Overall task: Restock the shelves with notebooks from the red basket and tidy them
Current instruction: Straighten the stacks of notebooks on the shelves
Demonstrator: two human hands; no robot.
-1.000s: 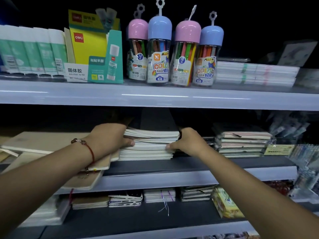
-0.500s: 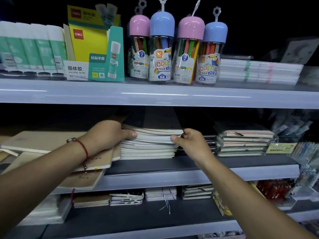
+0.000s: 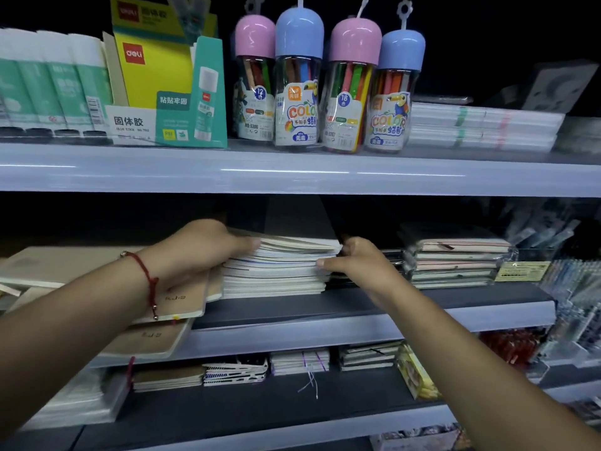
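A stack of thin notebooks (image 3: 276, 271) with white page edges lies on the middle shelf (image 3: 357, 323). My left hand (image 3: 198, 249) grips the stack's left side, thumb on the top notebooks. At the right side, my right hand (image 3: 354, 262) curls round the upper notebooks, fingers behind the edge and thumb on the page edges. The top few notebooks sit slightly askew. The red basket is not in view.
Brown kraft notebooks (image 3: 169, 304) overhang the shelf edge under my left wrist. Wrapped notebooks (image 3: 455, 265) are stacked to the right. The upper shelf holds glue stick boxes (image 3: 162, 83) and crayon jars (image 3: 299, 83). More notebooks (image 3: 234, 372) lie on the lower shelf.
Both hands rose from the stack's lower part to its upper notebooks. The top notebooks lifted and shifted a little. The view moved closer to the shelf.
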